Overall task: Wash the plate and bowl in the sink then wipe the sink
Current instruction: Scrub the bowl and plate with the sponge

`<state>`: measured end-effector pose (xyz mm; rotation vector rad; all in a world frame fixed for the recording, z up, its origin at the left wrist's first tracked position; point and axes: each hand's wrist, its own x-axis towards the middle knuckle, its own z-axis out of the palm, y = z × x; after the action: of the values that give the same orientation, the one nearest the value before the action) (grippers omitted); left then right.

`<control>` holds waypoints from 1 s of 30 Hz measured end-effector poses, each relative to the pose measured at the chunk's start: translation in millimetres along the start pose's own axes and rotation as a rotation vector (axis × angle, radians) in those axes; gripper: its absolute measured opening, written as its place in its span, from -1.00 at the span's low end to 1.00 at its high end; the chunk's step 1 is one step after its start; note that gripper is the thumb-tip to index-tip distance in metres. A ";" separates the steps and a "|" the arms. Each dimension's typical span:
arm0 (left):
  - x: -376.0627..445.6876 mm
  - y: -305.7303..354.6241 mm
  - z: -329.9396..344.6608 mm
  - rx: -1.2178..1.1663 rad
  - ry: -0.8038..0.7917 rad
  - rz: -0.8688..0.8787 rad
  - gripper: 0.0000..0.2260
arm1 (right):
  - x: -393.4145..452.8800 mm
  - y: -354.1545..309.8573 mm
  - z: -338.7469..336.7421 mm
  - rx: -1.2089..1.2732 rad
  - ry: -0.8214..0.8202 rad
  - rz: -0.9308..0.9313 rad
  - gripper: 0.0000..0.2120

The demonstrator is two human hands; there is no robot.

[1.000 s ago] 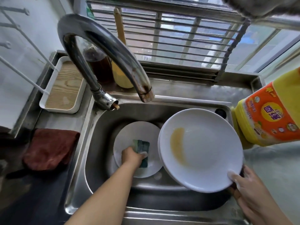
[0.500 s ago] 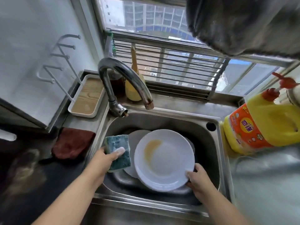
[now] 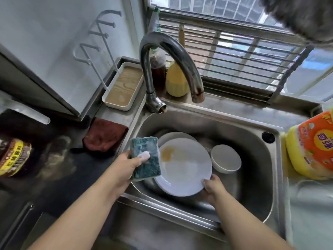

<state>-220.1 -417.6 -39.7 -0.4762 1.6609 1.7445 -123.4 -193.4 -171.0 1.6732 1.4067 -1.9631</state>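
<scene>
Head view: left hand (image 3: pixel 126 166) grips sponge (image 3: pixel 146 157); right hand (image 3: pixel 213 189) pinches plate (image 3: pixel 187 170) rim.

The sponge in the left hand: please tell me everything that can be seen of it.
The sponge is a thick rectangular block with a dark green, rough scrubbing face and a paler layer along its lower edge. Whitish foam or wetness shows near its top. The left hand grips it, thumb across the face, holding it upright above the sink's left rim, beside the stained white plate.
</scene>
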 end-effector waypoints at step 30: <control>60.6 -59.7 69.1 0.370 -0.182 -0.253 -0.78 | -39.2 -29.7 -6.1 -0.196 -0.252 -0.251 -0.73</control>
<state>-209.4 -339.4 -115.7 -0.3272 1.6628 1.2260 -126.2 -189.1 -121.8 1.1678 1.7103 -1.9990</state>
